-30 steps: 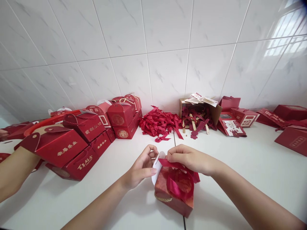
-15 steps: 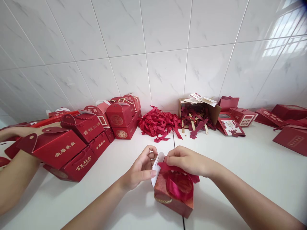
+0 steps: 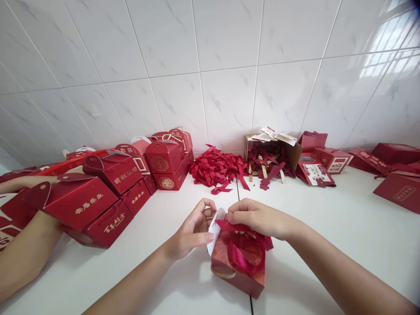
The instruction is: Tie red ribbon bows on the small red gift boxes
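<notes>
In front of me on the white table stands a small red gift box (image 3: 238,267) with a gold cord on its near side. Its raised flap (image 3: 215,232) shows a white inner face. My left hand (image 3: 195,232) is closed on that flap, the thumb on the white face and the fingers curled behind it. A red satin ribbon (image 3: 241,256) lies looped over the top of the box. My right hand (image 3: 251,216) is closed on the ribbon at the box's far edge; its fingertips are partly hidden.
Stacked red gift boxes (image 3: 118,188) line the left, where another person's arms (image 3: 36,249) reach in. Behind stand a ribbon pile (image 3: 218,168) and an open carton (image 3: 293,155) spilling dark red strips. More red boxes (image 3: 402,188) lie right, along a tiled wall (image 3: 226,100).
My hands and the gift box stay nearly still, the right hand shifting only slightly. At left, the other person's arms and the boxes near them have moved a little.
</notes>
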`<state>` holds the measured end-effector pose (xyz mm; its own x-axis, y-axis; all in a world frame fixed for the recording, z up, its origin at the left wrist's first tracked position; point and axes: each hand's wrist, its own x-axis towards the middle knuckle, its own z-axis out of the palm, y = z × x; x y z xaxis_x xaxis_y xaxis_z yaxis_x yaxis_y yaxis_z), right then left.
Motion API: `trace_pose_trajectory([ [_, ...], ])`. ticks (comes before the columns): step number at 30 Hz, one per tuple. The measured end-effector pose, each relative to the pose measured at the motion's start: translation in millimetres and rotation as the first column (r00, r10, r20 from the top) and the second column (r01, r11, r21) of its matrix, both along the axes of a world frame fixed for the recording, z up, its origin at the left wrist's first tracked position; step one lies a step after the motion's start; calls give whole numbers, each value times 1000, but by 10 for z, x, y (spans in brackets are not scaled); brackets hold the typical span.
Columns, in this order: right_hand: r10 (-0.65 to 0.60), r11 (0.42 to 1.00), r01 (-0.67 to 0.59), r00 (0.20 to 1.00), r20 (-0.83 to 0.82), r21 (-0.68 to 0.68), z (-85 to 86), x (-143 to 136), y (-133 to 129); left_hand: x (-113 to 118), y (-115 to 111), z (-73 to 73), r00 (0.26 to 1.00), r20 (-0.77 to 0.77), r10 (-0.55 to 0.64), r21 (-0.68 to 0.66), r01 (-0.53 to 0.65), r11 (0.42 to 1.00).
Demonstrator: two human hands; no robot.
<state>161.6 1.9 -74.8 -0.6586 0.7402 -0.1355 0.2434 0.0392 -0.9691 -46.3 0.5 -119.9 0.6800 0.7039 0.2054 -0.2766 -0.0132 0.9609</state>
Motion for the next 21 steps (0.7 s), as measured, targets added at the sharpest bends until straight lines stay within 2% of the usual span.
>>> trace_pose_trajectory([
  [6, -48, 998, 45, 994, 94, 36, 13, -20, -17, 9, -7, 15, 1000, 22, -10, -9, 10, 1000],
  [15, -13, 999, 11, 999, -49, -45, -29, 3, 52, 1, -7, 7, 1000, 1, -2, 6, 2, 1000],
  [21, 24, 1000, -24, 1000, 6, -7, -6, 3, 22, 16, -20, 16, 1000, 2, 19, 42, -19, 999],
])
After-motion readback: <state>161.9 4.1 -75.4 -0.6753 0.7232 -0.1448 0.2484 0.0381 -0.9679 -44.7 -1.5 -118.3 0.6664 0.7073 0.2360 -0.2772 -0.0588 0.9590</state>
